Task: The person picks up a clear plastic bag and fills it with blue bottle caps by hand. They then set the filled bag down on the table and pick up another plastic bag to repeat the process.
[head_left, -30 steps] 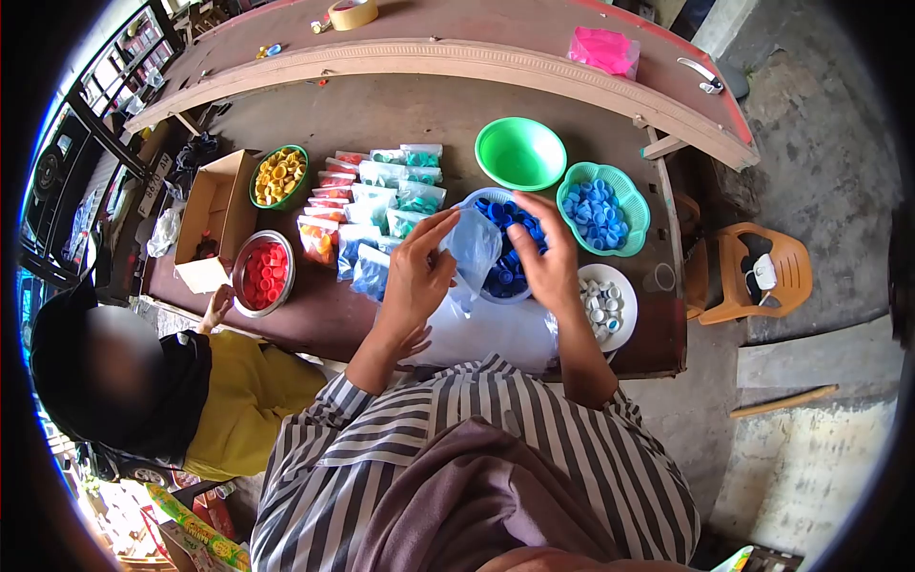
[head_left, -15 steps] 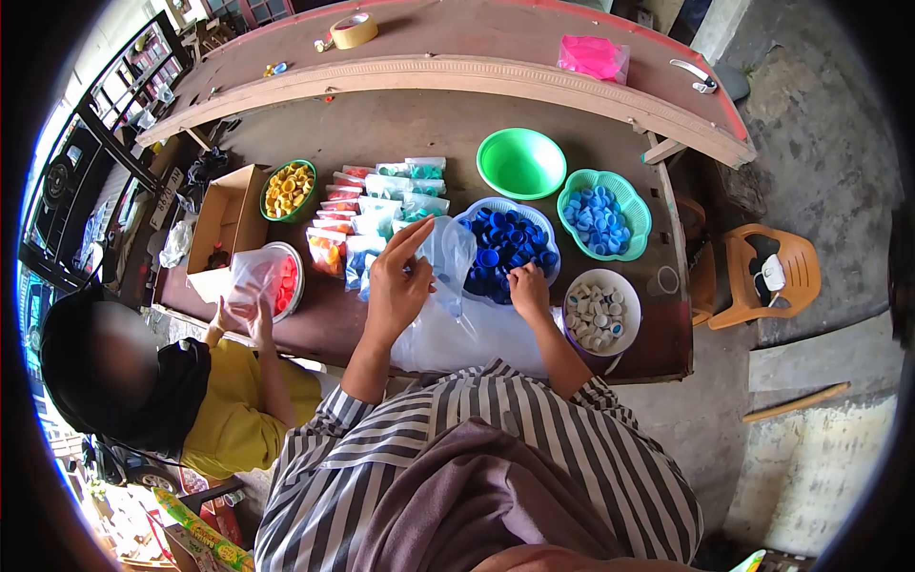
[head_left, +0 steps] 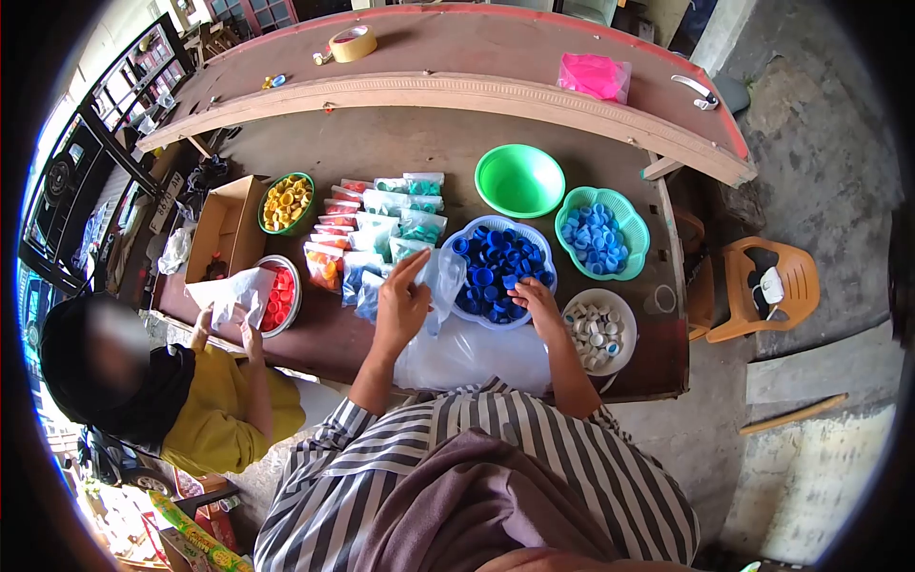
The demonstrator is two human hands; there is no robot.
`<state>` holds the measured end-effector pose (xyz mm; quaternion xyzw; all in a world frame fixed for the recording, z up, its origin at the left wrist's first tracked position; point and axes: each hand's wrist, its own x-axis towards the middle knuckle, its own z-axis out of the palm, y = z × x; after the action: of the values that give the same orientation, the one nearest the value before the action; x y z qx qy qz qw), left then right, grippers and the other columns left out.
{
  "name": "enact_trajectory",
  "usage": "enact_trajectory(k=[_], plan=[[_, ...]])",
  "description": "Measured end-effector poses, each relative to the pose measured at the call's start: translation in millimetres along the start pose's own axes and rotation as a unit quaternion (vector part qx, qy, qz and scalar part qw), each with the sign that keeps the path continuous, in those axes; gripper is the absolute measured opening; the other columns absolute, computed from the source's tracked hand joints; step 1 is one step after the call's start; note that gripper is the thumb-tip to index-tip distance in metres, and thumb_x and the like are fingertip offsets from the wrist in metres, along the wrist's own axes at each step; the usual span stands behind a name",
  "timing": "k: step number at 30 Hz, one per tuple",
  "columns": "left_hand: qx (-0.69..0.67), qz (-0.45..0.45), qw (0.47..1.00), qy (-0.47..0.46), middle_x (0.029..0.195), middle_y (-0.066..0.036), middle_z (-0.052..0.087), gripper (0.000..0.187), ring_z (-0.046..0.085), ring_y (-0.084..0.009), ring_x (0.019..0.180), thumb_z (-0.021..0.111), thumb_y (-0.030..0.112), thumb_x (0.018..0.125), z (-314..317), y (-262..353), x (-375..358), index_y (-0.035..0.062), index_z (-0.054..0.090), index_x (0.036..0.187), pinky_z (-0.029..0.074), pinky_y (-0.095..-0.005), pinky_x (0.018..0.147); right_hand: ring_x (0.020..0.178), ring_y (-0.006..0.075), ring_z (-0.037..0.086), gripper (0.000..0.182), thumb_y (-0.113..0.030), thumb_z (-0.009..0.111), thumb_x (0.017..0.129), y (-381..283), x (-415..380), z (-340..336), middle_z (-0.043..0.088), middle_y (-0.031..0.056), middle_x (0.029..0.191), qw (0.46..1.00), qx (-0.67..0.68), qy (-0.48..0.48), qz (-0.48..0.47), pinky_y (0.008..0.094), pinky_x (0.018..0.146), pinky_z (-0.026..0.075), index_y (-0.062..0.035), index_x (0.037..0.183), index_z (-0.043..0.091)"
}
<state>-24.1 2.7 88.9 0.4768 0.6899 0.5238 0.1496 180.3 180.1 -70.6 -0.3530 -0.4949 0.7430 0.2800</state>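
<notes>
My left hand (head_left: pixel 400 310) holds a clear plastic bag (head_left: pixel 444 278) at the left edge of a light-blue basket (head_left: pixel 532 232), its index finger pointing up. Dark blue bottle caps (head_left: pixel 491 250) fill the basket. At the basket's lower right rim, my right hand (head_left: pixel 538 307) has its fingers pinched on a blue bottle cap (head_left: pixel 512 282). Close to that wrist stands a white bowl of white caps (head_left: pixel 598 329). More clear plastic bags (head_left: pixel 467 353) lie flat on the table in front of me.
Filled bags (head_left: pixel 381 227) lie in rows. Around them are a green bowl (head_left: pixel 520 179), a green basket (head_left: pixel 640 232) of light-blue caps, a bowl of yellow caps (head_left: pixel 287 202), a bowl of red caps (head_left: pixel 278 297) and a cardboard box (head_left: pixel 224 224). A co-worker (head_left: pixel 224 405) at left holds a bag.
My right hand has drawn back from among the caps to the basket's near rim, a blue cap at its fingertips. The view has shifted slightly. The co-worker's bag has changed shape.
</notes>
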Motion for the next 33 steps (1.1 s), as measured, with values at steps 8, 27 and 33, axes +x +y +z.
enact_trajectory(k=[8, 27, 33], plan=[[-0.007, 0.025, 0.999, -0.031, 0.131, -0.016, 0.056, 0.052, 0.064, -0.0151, 0.059, 0.048, -0.009, 0.076, 32.2, -12.0, 2.2, -0.0011, 0.056, 0.127, 0.054, -0.0253, 0.054, 0.093, 0.0146, 0.063, 0.013, -0.013, 0.058, 0.096, -75.8, -37.6, 33.5, 0.063, 0.0072, 0.1, 0.985, -0.052, 0.033, -0.163, 0.0286, 0.08, 0.049, -0.0021, 0.102, 0.057], [-0.013, -0.029, 0.999, -0.022, 0.132, -0.014, 0.056, 0.053, 0.061, -0.0118, 0.06, 0.047, -0.009, 0.079, 5.4, -7.8, 3.2, 0.0016, 0.055, 0.13, 0.053, -0.0244, 0.056, 0.095, 0.0307, 0.059, 0.019, -0.006, 0.067, 0.081, -6.3, 78.7, 20.5, 0.064, 0.0113, 0.096, 0.814, -0.483, 0.063, -0.317, 0.0406, 0.084, 0.046, -0.0076, 0.1, 0.065], [-0.017, -0.051, 0.998, -0.019, 0.131, -0.015, 0.057, 0.051, 0.06, -0.0117, 0.058, 0.049, -0.01, 0.08, 1.9, -7.6, 6.2, 0.0011, 0.056, 0.129, 0.049, -0.0248, 0.056, 0.093, 0.0294, 0.06, 0.026, -0.016, 0.073, 0.078, -0.4, 83.3, 42.3, 0.063, 0.0083, 0.096, 0.733, -0.619, 0.091, -0.266, 0.0419, 0.079, 0.044, -0.0114, 0.101, 0.063]])
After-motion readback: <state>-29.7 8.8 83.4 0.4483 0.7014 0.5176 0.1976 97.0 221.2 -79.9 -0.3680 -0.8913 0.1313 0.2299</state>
